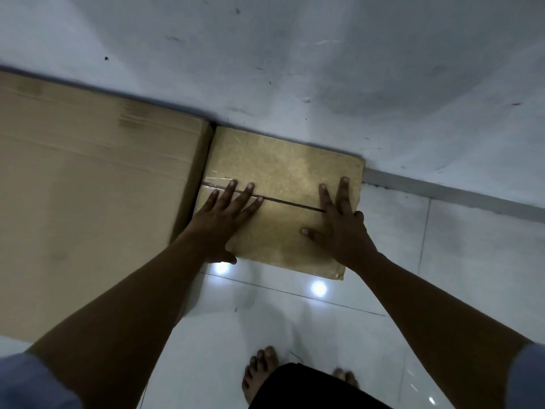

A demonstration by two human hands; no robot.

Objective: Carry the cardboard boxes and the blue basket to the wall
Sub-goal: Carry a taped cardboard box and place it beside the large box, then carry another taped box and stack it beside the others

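Note:
A small cardboard box [283,169] sits on the floor, its far edge against the white wall [295,69]. A taped seam runs across its top. My left hand [227,214] lies flat on the box's left part with the fingers spread. My right hand [339,222] lies flat on the right part, fingers spread too. Neither hand curls around the box. A large cardboard box [94,184] stands to the left, touching the small one and also against the wall. No blue basket is in view.
White glossy floor tiles [442,276] stretch to the right and toward me, with two lamp reflections near the small box's front edge. My bare feet [259,373] stand on the tiles below the box. A grey skirting runs along the wall's base at right.

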